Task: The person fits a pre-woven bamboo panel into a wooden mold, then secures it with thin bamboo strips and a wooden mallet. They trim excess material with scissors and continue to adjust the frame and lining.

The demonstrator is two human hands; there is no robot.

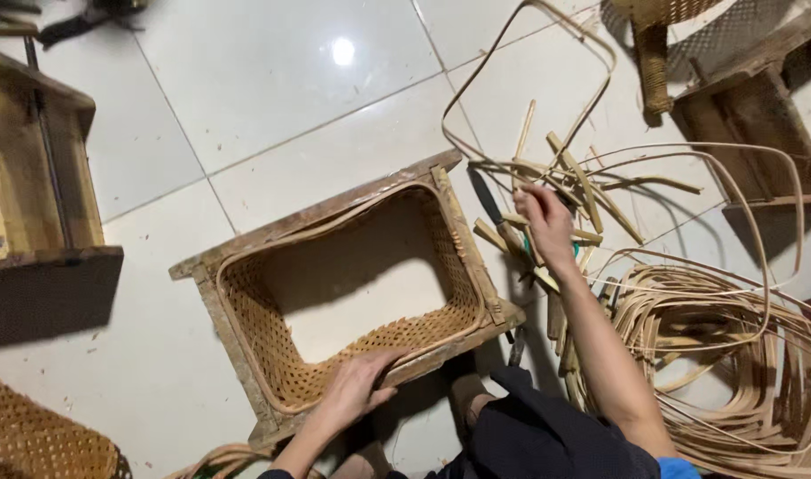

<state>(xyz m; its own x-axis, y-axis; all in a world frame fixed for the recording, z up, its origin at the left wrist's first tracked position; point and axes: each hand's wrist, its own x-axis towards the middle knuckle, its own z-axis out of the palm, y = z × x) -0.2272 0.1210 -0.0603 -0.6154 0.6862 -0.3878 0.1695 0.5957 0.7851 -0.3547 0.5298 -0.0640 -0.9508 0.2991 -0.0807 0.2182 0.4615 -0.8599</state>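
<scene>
One head-worn camera looks steeply down, close over the floor (272, 80).

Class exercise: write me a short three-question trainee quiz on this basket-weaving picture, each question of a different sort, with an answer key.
1. True or false: the left hand rests on the near rim of the woven basket set in the wooden frame.
2. Multiple choice: the right hand reaches into
A. a bucket of water
B. a pile of short bamboo strips
C. a toolbox
3. Fill in: the bent bamboo hoops lie stacked on the tiled floor to the person's ____.

Key
1. True
2. B
3. Right
</scene>
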